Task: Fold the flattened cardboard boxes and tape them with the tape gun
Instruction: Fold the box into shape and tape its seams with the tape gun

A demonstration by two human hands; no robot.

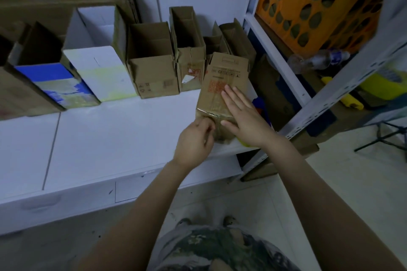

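Head view: box (pixel 222 86) at the table's (pixel 110 138) right edge is pressed by the flat right hand (pixel 242 114), its near taped end pinched by the left hand (pixel 196 136); tape (pixel 217 114) could be wrinkled if pulled skew.

Right hand (pixel 242 114) flat on box (pixel 220 77) — left hand (pixel 193 138) curled

Brightness: dim, with a cool bluish cast; the white counter (pixel 105 138) is the brightest area.
Shadows: soft, deepest above the counter's far left end and under its front edge.
Blur: soft throughout; the left hand (pixel 193 141) at the counter's right end is slightly smeared.
Distortion: wide-angle; the metal shelf post (pixel 319 97) right of the counter leans steeply.
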